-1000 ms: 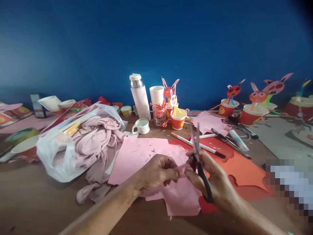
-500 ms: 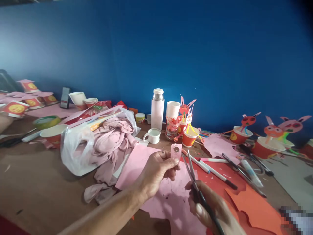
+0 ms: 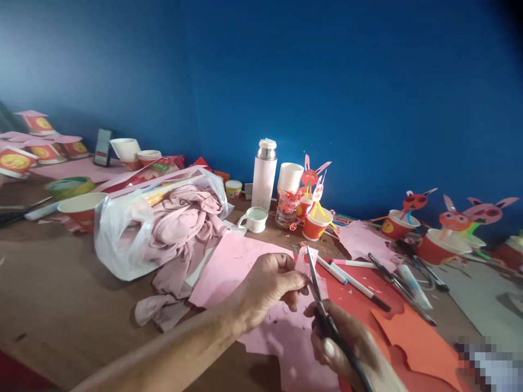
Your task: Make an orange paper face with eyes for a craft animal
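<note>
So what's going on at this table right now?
A person is cutting craft paper with bare hands. The left hand pinches a small pink paper piece, and the right hand holds scissors with the blades against that piece. Under the hands lie a pink sheet and red paper on the table. Paper-cup rabbit figures stand along the blue wall to the right.

Moved scissors (image 3: 316, 288) in right hand (image 3: 347, 348) leftward, up against the right edge of the small pink piece (image 3: 302, 260), clear of it half a second ago; lowered left hand (image 3: 272, 286) slightly and turned the piece, hiding its hole
</note>
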Action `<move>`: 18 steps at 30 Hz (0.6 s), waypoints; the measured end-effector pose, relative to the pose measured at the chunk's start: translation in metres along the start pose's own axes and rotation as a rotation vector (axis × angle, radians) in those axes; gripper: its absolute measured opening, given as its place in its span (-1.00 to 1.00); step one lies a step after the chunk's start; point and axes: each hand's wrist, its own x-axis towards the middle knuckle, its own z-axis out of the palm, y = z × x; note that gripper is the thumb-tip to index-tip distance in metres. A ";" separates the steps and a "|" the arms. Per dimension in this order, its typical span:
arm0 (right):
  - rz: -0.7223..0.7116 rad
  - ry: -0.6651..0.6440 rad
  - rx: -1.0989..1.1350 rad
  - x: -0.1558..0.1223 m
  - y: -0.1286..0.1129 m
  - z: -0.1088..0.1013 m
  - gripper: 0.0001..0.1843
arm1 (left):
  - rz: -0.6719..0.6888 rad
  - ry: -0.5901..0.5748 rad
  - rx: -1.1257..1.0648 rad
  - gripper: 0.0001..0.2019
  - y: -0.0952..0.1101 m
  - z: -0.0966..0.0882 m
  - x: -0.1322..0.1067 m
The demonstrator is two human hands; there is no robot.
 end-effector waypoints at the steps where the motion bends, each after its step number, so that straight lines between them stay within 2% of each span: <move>1: 0.011 -0.003 0.014 -0.001 0.001 0.000 -0.49 | -0.007 -0.003 0.001 -0.90 0.000 0.000 0.000; 5: 0.055 0.007 0.050 -0.002 0.006 0.001 -0.49 | -0.023 -0.016 0.003 -0.93 -0.001 0.000 -0.001; 10: 0.046 -0.022 0.089 -0.002 0.008 0.002 -0.49 | -0.040 -0.022 -0.006 -0.95 0.000 0.001 -0.001; 18: 0.066 0.040 0.079 -0.003 0.013 0.002 -0.48 | -0.048 -0.018 -0.014 -0.94 -0.001 0.003 -0.002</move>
